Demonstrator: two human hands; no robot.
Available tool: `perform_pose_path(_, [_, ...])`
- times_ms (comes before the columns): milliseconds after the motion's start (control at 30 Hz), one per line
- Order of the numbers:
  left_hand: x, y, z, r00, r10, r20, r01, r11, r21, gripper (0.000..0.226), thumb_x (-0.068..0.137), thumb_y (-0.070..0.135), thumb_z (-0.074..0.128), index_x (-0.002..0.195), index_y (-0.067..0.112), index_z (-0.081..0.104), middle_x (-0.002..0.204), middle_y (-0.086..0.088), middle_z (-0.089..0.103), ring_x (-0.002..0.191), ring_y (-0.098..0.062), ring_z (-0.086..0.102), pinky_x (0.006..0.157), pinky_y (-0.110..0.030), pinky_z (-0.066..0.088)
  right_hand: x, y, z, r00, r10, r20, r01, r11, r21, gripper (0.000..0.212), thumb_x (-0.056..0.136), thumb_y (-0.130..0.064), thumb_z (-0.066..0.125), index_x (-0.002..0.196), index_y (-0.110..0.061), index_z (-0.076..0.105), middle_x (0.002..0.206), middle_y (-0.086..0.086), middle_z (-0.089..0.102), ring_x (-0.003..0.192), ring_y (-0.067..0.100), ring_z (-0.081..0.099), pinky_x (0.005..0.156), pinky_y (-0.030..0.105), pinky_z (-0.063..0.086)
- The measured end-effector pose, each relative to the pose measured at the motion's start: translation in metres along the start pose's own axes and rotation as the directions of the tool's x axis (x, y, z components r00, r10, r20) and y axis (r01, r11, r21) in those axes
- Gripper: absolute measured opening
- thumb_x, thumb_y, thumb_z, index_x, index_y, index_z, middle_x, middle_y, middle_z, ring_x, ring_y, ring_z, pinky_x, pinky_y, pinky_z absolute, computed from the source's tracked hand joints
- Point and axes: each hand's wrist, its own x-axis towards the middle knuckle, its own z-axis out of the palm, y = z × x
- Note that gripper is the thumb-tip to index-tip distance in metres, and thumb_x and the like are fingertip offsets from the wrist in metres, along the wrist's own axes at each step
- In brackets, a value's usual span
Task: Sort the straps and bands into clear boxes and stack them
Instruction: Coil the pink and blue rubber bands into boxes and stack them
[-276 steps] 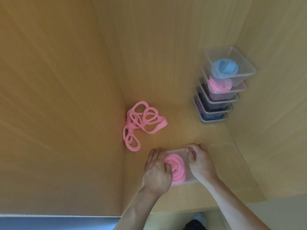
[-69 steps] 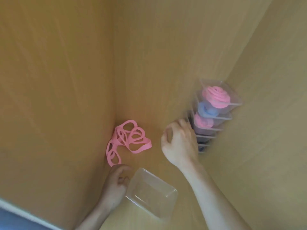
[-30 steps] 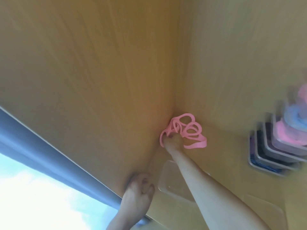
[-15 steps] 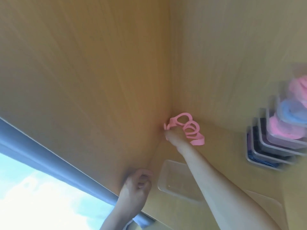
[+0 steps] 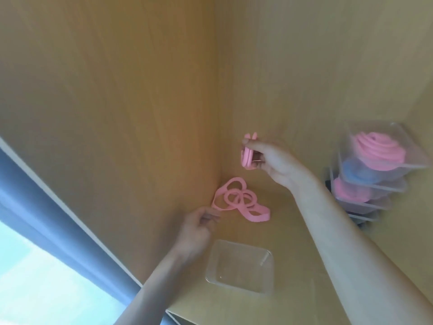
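My right hand (image 5: 269, 160) is raised near the back corner and grips a folded bunch of pink band (image 5: 247, 156) between thumb and fingers. Below it, more pink band loops (image 5: 236, 199) lie on the wooden shelf against the left wall. My left hand (image 5: 199, 228) has its loosely curled fingertips at the left end of those loops; I cannot tell whether they pinch it. An empty clear box (image 5: 241, 266) sits on the shelf just right of my left wrist. A stack of clear boxes (image 5: 375, 174) stands at the right wall, with a pink roll on top, then blue, then pink.
Wooden walls close in the shelf on the left, back and right. The shelf's front edge (image 5: 182, 317) runs along the bottom, with a blue-grey frame and bright window beyond at the lower left. My right forearm crosses above the shelf between the empty box and the stack.
My right hand has lifted a bunch of the pink band up off the shelf. My left hand left the shelf's front edge and moved up to the band's left end.
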Motion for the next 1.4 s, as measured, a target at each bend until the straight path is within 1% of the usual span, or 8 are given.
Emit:
perform_pose_path(167, [0.013, 0.038, 0.007, 0.998, 0.062, 0.013, -0.060, 0.992, -0.113, 0.027, 0.092, -0.012, 0.047, 0.104, -0.001, 0.070, 0.091, -0.004, 0.073, 0.072, 0.002, 0.066, 0.071, -0.011, 0.049, -0.022, -0.016, -0.026, 0.996, -0.015, 0.087, 0.022, 0.997, -0.076, 0.023, 0.093, -0.026, 0.068, 0.095, -0.004, 0.075, 0.089, 0.009, 0.075, 0.077, 0.017, 0.071, 0.068, 0.026, 0.053])
perform_pose_path(333, [0.018, 0.073, 0.015, 0.977, 0.135, 0.166, -0.094, 0.968, -0.234, 0.027, 0.092, 0.024, 0.072, 0.117, 0.014, 0.068, 0.108, -0.005, 0.075, 0.097, -0.014, 0.072, 0.084, -0.028, 0.058, -0.044, -0.005, -0.024, 0.979, 0.095, 0.182, -0.035, 0.950, -0.309, 0.029, 0.097, -0.027, 0.064, 0.096, 0.001, 0.073, 0.088, 0.013, 0.073, 0.081, 0.021, 0.068, 0.076, 0.033, 0.050])
perform_pose_path(467, [0.021, 0.080, 0.021, 0.971, 0.160, 0.180, -0.123, 0.972, -0.201, 0.033, 0.088, 0.018, 0.077, 0.119, 0.010, 0.067, 0.108, -0.008, 0.075, 0.098, -0.020, 0.072, 0.081, -0.021, 0.057, -0.054, 0.004, -0.010, 0.969, 0.119, 0.216, -0.038, 0.938, -0.345, 0.037, 0.100, -0.022, 0.061, 0.100, 0.014, 0.066, 0.094, 0.032, 0.069, 0.089, 0.038, 0.070, 0.088, 0.041, 0.057])
perform_pose_path(600, [0.027, 0.073, 0.010, 0.989, 0.108, 0.104, -0.088, 0.980, -0.179, 0.021, 0.096, 0.014, 0.066, 0.116, 0.011, 0.071, 0.106, -0.006, 0.077, 0.098, -0.022, 0.074, 0.089, -0.032, 0.058, -0.052, 0.018, -0.015, 0.986, 0.122, 0.110, -0.091, 0.964, -0.252, 0.026, 0.102, -0.015, 0.056, 0.104, 0.005, 0.072, 0.100, 0.018, 0.075, 0.093, 0.029, 0.073, 0.087, 0.038, 0.059])
perform_pose_path(833, [0.033, 0.081, -0.021, 0.978, 0.112, -0.177, -0.155, 0.955, -0.254, 0.015, 0.099, 0.005, 0.060, 0.098, 0.013, 0.073, 0.085, 0.003, 0.078, 0.082, -0.010, 0.075, 0.070, -0.015, 0.056, -0.035, 0.084, -0.056, 0.930, 0.312, -0.196, -0.361, 0.877, -0.316, 0.019, 0.096, -0.015, 0.061, 0.097, -0.003, 0.075, 0.100, 0.017, 0.075, 0.074, 0.018, 0.068, 0.062, 0.026, 0.057])
perform_pose_path(1000, [0.032, 0.093, -0.034, 0.962, 0.162, -0.221, -0.215, 0.945, -0.245, 0.014, 0.098, 0.006, 0.062, 0.099, 0.011, 0.075, 0.084, 0.001, 0.078, 0.080, -0.011, 0.075, 0.073, -0.019, 0.059, -0.022, 0.140, -0.059, 0.847, 0.485, -0.216, -0.527, 0.716, -0.458, 0.017, 0.092, -0.012, 0.056, 0.098, -0.009, 0.071, 0.097, 0.013, 0.074, 0.085, 0.028, 0.073, 0.078, 0.040, 0.061])
perform_pose_path(1200, [0.036, 0.104, -0.035, 0.949, 0.181, -0.258, -0.228, 0.960, -0.165, 0.017, 0.097, 0.009, 0.064, 0.110, 0.002, 0.073, 0.088, -0.006, 0.077, 0.082, -0.013, 0.073, 0.074, -0.021, 0.058, 0.005, 0.160, -0.034, 0.936, 0.241, -0.256, -0.352, 0.673, -0.651, 0.021, 0.088, -0.015, 0.055, 0.074, -0.011, 0.069, 0.065, 0.005, 0.065, 0.054, 0.016, 0.052, 0.049, 0.024, 0.039])
perform_pose_path(1400, [0.037, 0.106, -0.030, 0.957, 0.165, -0.239, -0.201, 0.970, -0.139, 0.017, 0.096, 0.007, 0.065, 0.112, 0.009, 0.069, 0.090, -0.009, 0.077, 0.086, -0.022, 0.074, 0.090, -0.043, 0.059, 0.048, 0.177, -0.003, 0.996, 0.076, -0.050, -0.078, 0.422, -0.903, 0.019, 0.097, -0.018, 0.058, 0.104, -0.017, 0.075, 0.120, 0.007, 0.065, 0.101, 0.024, 0.065, 0.089, 0.039, 0.055])
